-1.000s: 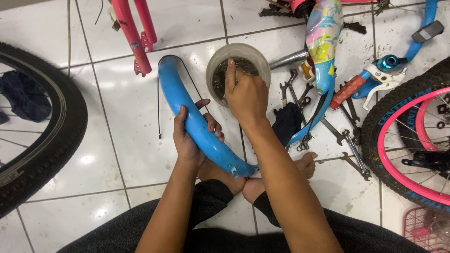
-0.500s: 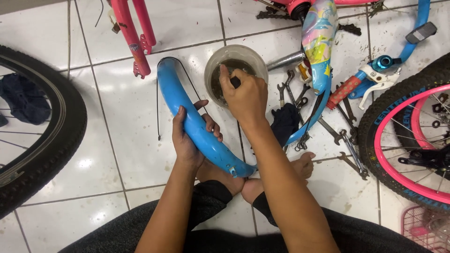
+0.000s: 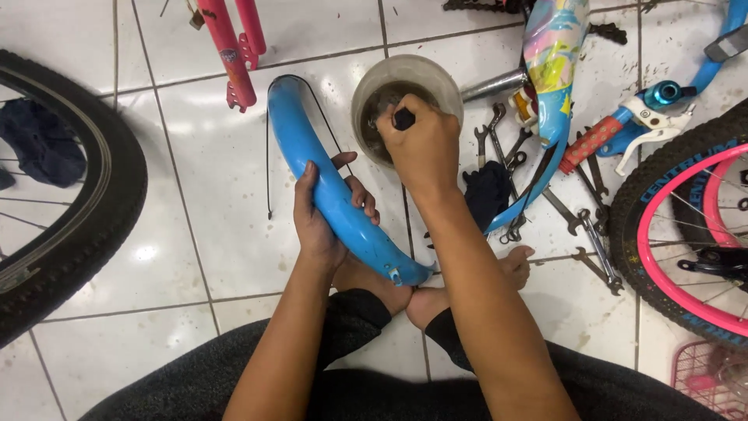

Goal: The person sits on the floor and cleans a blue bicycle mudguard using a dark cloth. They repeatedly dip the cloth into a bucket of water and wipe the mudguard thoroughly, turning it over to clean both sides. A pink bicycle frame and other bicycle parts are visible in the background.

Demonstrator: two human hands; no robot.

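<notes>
- While the left hand (image 3: 323, 214) wraps the middle of a curved blue fender (image 3: 327, 183), fingers curled over its upper edge, the right hand (image 3: 421, 144) is fisted around a small dark object (image 3: 403, 118).
- That fist sits over a round container (image 3: 405, 78) at top centre, just right of the fender, so the right hand is nearer it.
- Lengthwise, the fender runs from upper left down to lower right, ending above bare feet (image 3: 425, 300).
- Wrenches (image 3: 499, 136) lie to the right on the white tiled floor (image 3: 195, 234).
</notes>
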